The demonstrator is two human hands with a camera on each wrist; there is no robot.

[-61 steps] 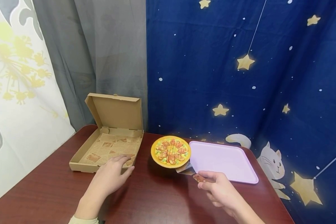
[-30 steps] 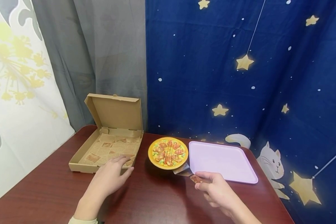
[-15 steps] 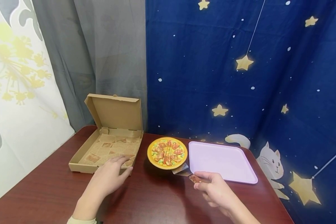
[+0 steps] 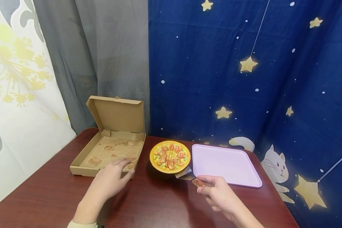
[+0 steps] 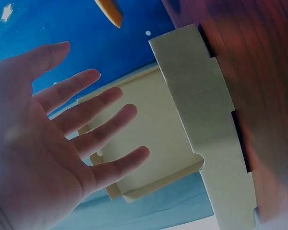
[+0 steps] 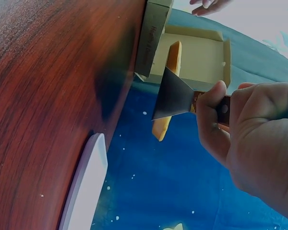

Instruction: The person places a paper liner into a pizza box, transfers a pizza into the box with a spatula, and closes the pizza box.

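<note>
pizza (image 4: pixel 170 156) | on spatula (image 4: pixel 185 174), clear of box (image 4: pixel 108 155) edge

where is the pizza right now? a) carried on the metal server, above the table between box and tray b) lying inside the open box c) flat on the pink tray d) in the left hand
a: the pizza sits on the metal server held by the right hand, casting a shadow on the table, between the cardboard box and the pink tray.
</note>
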